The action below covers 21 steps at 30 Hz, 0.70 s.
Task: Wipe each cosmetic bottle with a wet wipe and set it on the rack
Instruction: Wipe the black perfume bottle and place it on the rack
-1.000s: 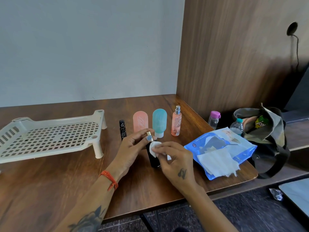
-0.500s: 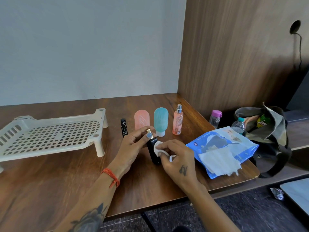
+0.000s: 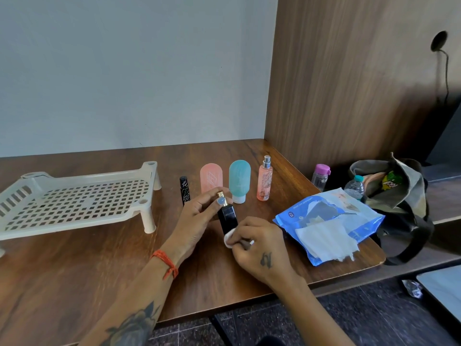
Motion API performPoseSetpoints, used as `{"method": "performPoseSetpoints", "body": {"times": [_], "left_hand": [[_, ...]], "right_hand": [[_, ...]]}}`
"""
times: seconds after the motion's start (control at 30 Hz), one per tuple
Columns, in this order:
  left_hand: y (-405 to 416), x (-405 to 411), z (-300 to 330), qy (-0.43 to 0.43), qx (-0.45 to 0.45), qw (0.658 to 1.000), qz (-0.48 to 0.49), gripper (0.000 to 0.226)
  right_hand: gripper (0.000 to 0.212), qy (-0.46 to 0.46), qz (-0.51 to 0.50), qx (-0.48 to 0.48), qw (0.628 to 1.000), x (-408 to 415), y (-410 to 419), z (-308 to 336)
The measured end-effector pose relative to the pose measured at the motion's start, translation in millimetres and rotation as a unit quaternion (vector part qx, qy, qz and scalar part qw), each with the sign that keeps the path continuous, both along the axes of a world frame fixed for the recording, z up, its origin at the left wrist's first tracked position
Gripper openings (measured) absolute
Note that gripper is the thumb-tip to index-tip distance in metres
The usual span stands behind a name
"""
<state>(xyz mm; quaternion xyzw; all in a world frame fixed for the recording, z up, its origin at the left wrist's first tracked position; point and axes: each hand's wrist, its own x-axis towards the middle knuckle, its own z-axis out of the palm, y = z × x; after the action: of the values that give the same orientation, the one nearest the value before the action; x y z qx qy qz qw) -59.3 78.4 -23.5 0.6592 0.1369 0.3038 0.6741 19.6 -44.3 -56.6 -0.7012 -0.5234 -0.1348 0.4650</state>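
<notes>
Your left hand point(image 3: 197, 216) pinches the gold cap of one black bottle point(image 3: 227, 217), which stands tilted on the wooden table point(image 3: 74, 265), while your right hand point(image 3: 259, 248) curls its fingers around a small white wipe point(image 3: 228, 239) pressed against the bottle's lower end. Behind it four more cosmetics stand upright in a row: one slim black tube point(image 3: 184, 189), one pink bottle point(image 3: 211, 176), one teal bottle point(image 3: 239, 179) on its white cap, and one peach spray bottle point(image 3: 265, 179). To the left, one cream slotted rack point(image 3: 74, 201) stands with nothing on it. To the right lies one opened blue wipe pack point(image 3: 331, 221), white sheets spilling from it. Beyond it one open olive bag point(image 3: 404, 193) holds a clear water bottle point(image 3: 355, 187) and a green packet point(image 3: 391, 182); one purple-capped bottle point(image 3: 320, 176) stands beside the bag.
</notes>
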Motion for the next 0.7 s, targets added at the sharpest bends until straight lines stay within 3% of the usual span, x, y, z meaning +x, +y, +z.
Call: {"method": "performPoseSetpoints", "body": {"times": [0.1,0.2,0.43,0.6,0.7], "left_hand": [[0.9,1.5,-0.9,0.001,0.001,1.0,0.012,0.021],[1.5,2.0,-1.6,0.002,-0.007,1.0,0.01,0.021],[1.4,3.1,-1.8,-0.004,-0.011,1.0,0.015,0.021],[1.8,2.9,-1.8,0.0,-0.005,1.0,0.015,0.022],[1.4,3.1,-1.5,-0.002,-0.002,1.0,0.016,0.022]], "right_hand": [[0.012,0.02,-0.05,0.006,0.999,3.0,0.5,1.1],[0.016,-0.004,-0.035,0.013,0.999,0.7,1.4,3.3],[0.014,-0.005,-0.079,-0.039,0.996,0.0,0.3,2.4],[0.019,-0.047,-0.015,-0.036,0.998,-2.7,-0.5,4.9],[0.017,-0.052,-0.036,-0.064,0.996,-2.6,-1.1,4.1]]}}
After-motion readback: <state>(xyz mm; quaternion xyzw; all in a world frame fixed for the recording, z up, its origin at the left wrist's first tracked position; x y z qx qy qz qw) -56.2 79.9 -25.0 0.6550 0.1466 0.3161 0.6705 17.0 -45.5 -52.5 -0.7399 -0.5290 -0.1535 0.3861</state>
